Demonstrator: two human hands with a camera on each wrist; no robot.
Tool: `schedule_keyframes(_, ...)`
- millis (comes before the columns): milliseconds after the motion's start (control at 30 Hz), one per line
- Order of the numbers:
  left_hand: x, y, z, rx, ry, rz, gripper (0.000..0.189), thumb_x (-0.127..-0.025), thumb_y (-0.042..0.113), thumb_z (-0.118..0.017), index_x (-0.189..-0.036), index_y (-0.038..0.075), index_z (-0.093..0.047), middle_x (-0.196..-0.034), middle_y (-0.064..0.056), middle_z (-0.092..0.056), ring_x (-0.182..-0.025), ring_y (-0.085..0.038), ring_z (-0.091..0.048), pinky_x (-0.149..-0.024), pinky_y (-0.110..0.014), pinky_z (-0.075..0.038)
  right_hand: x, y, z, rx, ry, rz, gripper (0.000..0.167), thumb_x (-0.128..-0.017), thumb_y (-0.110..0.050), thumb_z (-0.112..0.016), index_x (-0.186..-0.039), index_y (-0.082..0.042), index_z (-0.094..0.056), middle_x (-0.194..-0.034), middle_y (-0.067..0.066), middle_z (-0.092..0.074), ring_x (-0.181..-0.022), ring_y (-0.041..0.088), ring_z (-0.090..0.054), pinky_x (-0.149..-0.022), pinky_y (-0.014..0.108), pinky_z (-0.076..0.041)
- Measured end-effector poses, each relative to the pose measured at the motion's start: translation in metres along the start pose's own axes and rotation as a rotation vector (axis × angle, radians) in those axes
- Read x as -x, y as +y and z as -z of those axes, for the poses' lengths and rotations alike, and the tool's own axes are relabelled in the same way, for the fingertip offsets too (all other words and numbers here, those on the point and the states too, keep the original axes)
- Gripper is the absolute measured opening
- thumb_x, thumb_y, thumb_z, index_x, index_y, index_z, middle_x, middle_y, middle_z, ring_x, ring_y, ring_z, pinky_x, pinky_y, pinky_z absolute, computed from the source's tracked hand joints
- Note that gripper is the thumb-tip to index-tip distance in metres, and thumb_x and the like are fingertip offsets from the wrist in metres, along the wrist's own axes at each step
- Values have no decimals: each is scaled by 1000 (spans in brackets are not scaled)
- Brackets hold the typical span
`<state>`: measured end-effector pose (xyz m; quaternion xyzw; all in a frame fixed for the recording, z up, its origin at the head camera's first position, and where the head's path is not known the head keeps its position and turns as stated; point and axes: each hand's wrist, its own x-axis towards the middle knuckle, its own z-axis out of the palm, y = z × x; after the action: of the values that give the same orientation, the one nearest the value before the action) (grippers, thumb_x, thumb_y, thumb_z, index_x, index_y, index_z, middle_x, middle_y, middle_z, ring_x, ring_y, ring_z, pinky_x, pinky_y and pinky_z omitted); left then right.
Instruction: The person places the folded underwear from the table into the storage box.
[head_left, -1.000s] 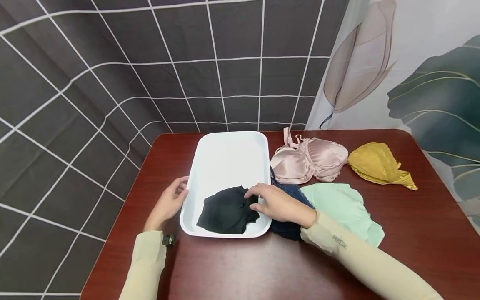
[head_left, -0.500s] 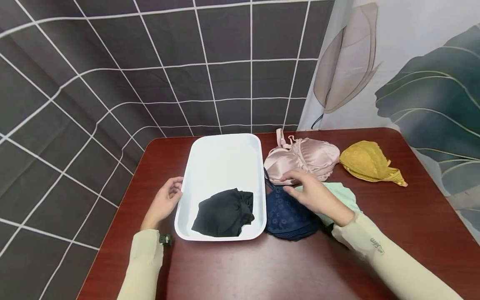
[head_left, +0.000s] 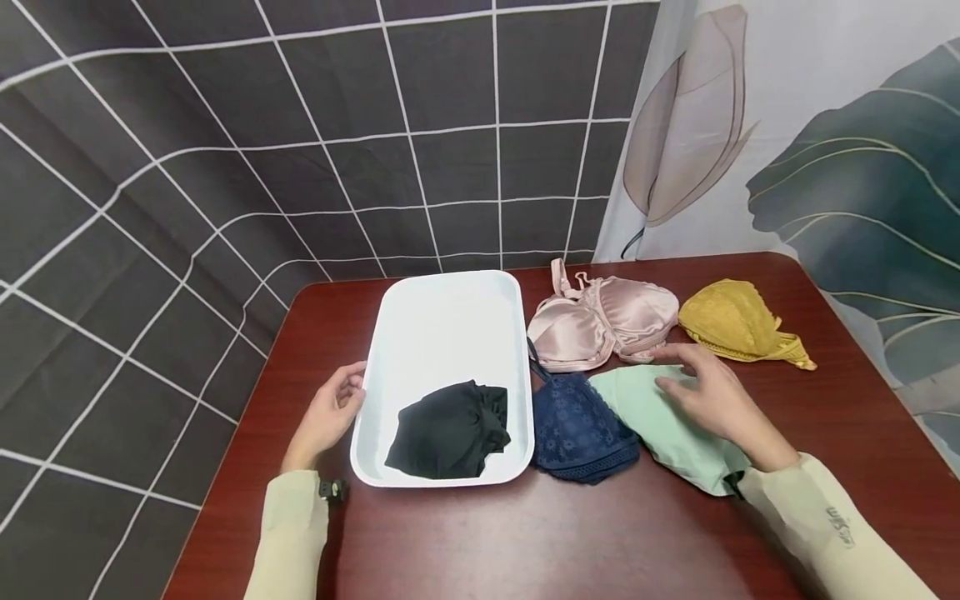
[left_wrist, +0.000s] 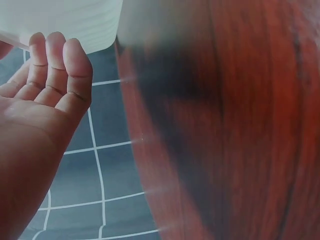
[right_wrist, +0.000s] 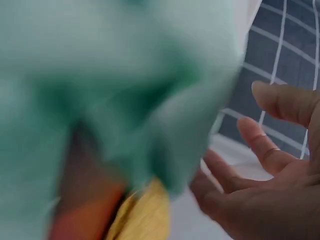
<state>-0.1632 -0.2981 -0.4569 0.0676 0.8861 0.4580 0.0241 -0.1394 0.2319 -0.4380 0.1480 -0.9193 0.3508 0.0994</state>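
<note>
In the head view a white tray (head_left: pixel 450 333) lies on the table with a folded black garment (head_left: pixel 448 429) at its near end. My left hand (head_left: pixel 333 412) rests beside the tray's left side; in the left wrist view its loosely bent fingertips (left_wrist: pixel 74 55) are right at the outer wall. Over a mint green bra (head_left: pixel 652 408) hovers my right hand (head_left: pixel 708 396), thumb and fingers spread with nothing between them. The right wrist view shows the mint fabric blurred and close beside that hand. A navy lace bra (head_left: pixel 577 429) lies between tray and mint bra.
Behind these, a pink satin bra (head_left: pixel 600 321) and a mustard yellow bra (head_left: pixel 738 321) lie towards the back right of the red-brown table (head_left: pixel 465 550). A dark gridded curtain (head_left: pixel 315 133) hangs along the left and back edges.
My right hand has moved right, from the black garment in the tray, past the navy bra, to over the mint bra. My left hand has stayed by the tray. The head view has shifted slightly.
</note>
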Motion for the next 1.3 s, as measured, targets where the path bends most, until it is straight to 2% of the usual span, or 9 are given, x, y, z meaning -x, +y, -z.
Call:
schedule_keyframes(167, 6, 14, -2, 4, 8, -7, 43, -93, -3, -52, -135, -5, -43, -103, -17, -52, -100, -28, -49, -95, -43, -41, 22, 26, 11, 34, -117, -169, 51, -86, -23, -70, -125, 3, -51, -120, 29, -50, -109, 48, -43, -85, 58, -34)
schedule_keyframes(267, 8, 26, -1, -3, 12, -18, 42, -92, -5, -51, -133, -9, -43, -102, -19, -52, -99, -29, -49, -93, -32, -43, 31, 32, 14, 46, -217, -256, 66, -87, -38, -66, -133, 2, -42, -127, 34, -43, -114, 52, -36, -86, 63, -32)
schedule_keyframes(400, 10, 34, 1, 4, 12, -19, 41, -92, -6, -50, -132, -9, -44, -100, -18, -52, -96, -27, -49, -85, -14, -40, 34, 32, 11, 34, -268, -267, 75, -85, -44, -67, -139, -1, -37, -131, 35, -40, -116, 53, -36, -86, 64, -33)
schedule_keyframes(500, 10, 35, 1, 16, 14, -19, 41, -92, -7, -50, -132, -9, -44, -99, -18, -51, -94, -25, -49, -82, -10, -39, 33, 30, 8, 12, -272, -244, 78, -83, -44, -69, -141, -3, -36, -134, 33, -38, -117, 52, -37, -87, 63, -34)
schedule_keyframes(633, 9, 33, 1, 30, 12, -22, 42, -91, -7, -50, -133, -9, -44, -99, -18, -51, -93, -25, -49, -81, -11, -39, 33, 29, 3, -1, -236, -212, 70, -82, -38, -72, -137, -6, -41, -134, 29, -41, -118, 48, -40, -88, 60, -34)
schedule_keyframes(867, 9, 32, 0, 28, 15, -42, 41, -91, -7, -50, -132, -10, -44, -97, -18, -52, -93, -24, -50, -81, -10, -39, 32, 27, -1, 9, -70, -103, 43, -77, -8, -77, -116, -9, -59, -116, 20, -59, -107, 37, -52, -83, 49, -38)
schedule_keyframes(1000, 9, 33, 0, 21, 20, -55, 41, -91, -7, -51, -131, -10, -45, -97, -18, -52, -90, -20, -50, -80, -10, -39, 32, 22, 6, 24, -14, -90, 42, -78, -9, -77, -116, -10, -62, -114, 18, -61, -103, 34, -54, -80, 38, -37)
schedule_keyframes(1167, 10, 33, 0, 15, 20, -48, 41, -91, -8, -50, -132, -10, -45, -97, -18, -52, -92, -24, -51, -81, -10, -39, 34, 15, 20, 28, 47, -69, 43, -77, -9, -78, -118, -10, -62, -114, 16, -61, -101, 28, -52, -78, 19, -33)
schedule_keyframes(1300, 10, 34, 0, 6, 16, -36, 41, -91, -7, -50, -132, -9, -45, -98, -17, -52, -93, -25, -50, -81, -10, -39, 32, 6, 33, 21, 117, -78, 47, -76, -4, -78, -120, -11, -62, -118, 15, -60, -102, 24, -48, -78, 12, -29)
